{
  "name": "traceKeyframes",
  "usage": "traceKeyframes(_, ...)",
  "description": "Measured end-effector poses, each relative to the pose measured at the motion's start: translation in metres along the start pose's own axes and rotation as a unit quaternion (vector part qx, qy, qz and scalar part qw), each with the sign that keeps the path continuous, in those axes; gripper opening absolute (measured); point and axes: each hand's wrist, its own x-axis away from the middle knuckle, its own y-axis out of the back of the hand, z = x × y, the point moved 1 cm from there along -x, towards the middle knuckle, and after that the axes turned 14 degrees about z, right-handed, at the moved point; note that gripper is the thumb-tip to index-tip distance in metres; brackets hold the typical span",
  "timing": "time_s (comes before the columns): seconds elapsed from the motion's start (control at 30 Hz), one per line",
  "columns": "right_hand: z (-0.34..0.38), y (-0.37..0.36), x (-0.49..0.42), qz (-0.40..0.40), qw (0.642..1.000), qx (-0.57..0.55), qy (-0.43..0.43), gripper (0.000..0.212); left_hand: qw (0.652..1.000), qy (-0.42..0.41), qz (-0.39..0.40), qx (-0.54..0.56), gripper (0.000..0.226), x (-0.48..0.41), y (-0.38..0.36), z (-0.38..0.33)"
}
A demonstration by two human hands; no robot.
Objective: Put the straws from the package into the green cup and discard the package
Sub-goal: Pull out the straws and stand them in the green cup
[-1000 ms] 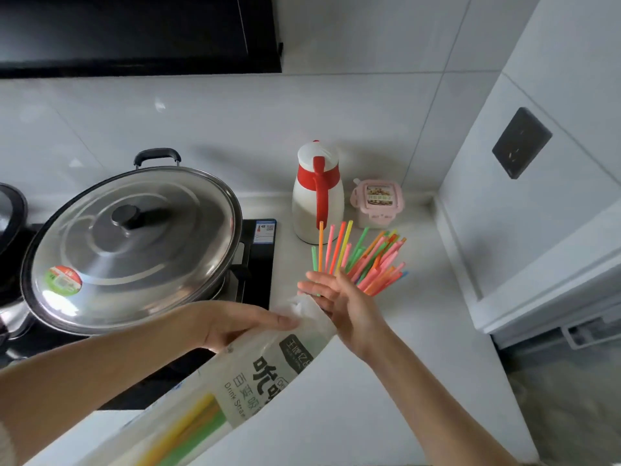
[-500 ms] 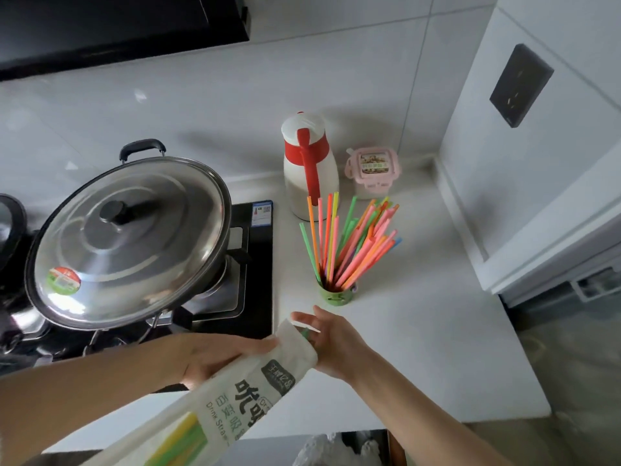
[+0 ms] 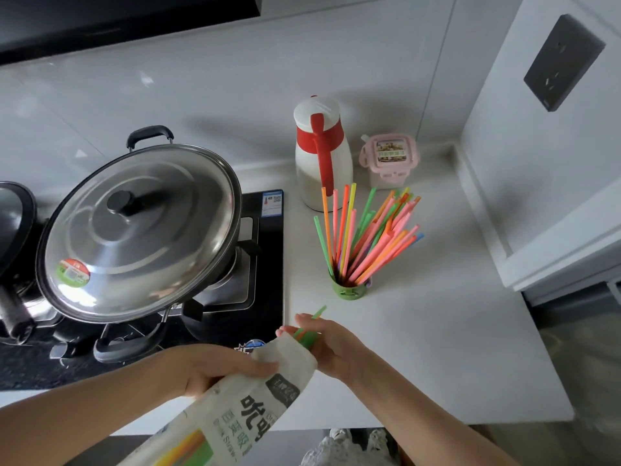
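Observation:
A small green cup (image 3: 347, 290) stands on the white counter, filled with a fan of coloured straws (image 3: 364, 235). In front of it my left hand (image 3: 215, 366) grips the neck of a white straw package (image 3: 248, 412) held at a slant. Green straws (image 3: 307, 332) stick out of the package's open mouth. My right hand (image 3: 331, 346) is at that mouth with its fingers curled around these green straws.
A large steel pot with a lid (image 3: 137, 230) sits on the black gas hob (image 3: 265, 284) to the left. Behind the cup stand a white jug with a red handle (image 3: 322, 156) and a pink lidded box (image 3: 389, 158). The counter (image 3: 453, 348) ends near me.
My right hand has come back from the straws in the cup to the package mouth. Green straws now poke out of the package between its fingers.

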Motion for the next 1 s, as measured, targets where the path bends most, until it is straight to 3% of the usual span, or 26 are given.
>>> traceKeyframes(0.13, 0.005, -0.005, 0.003, 0.006, 0.998, 0.0, 0.062, 0.042, 1.0, -0.015, 0.01, 0.003, 0.032, -0.004, -0.005, -0.003)
traceKeyframes(0.23, 0.01, -0.009, 0.008, 0.004, 0.998, 0.032, 0.057, 0.032, 0.998, -0.055, -0.011, -0.01, 0.027, -0.006, -0.007, -0.007)
traceKeyframes(0.43, 0.015, -0.003, 0.016, 0.045, 0.995, 0.041, 0.073, 0.053, 0.988, -0.136, -0.06, -0.047, 0.017, -0.003, -0.009, -0.02)
traceKeyframes(0.6, 0.015, -0.018, 0.024, 0.046, 0.97, 0.232, 0.063, 0.039, 0.982, -0.146, -0.052, -0.108, 0.012, -0.001, -0.013, -0.035)
traceKeyframes(0.67, 0.019, -0.023, 0.024, 0.044, 0.964, 0.252, 0.075, 0.036, 0.982, -0.141, -0.036, -0.116, 0.011, -0.001, -0.015, -0.038)
traceKeyframes(0.83, 0.04, -0.037, 0.038, 0.019, 0.954, 0.197, 0.227, 0.036, 0.978, -0.158, -0.043, -0.129, 0.03, 0.001, -0.011, -0.032)
traceKeyframes(1.0, 0.084, -0.069, 0.091, -0.005, 0.878, 0.163, 0.451, 0.046, 0.971, -0.164, -0.05, -0.167, 0.027, -0.003, -0.008, -0.021)
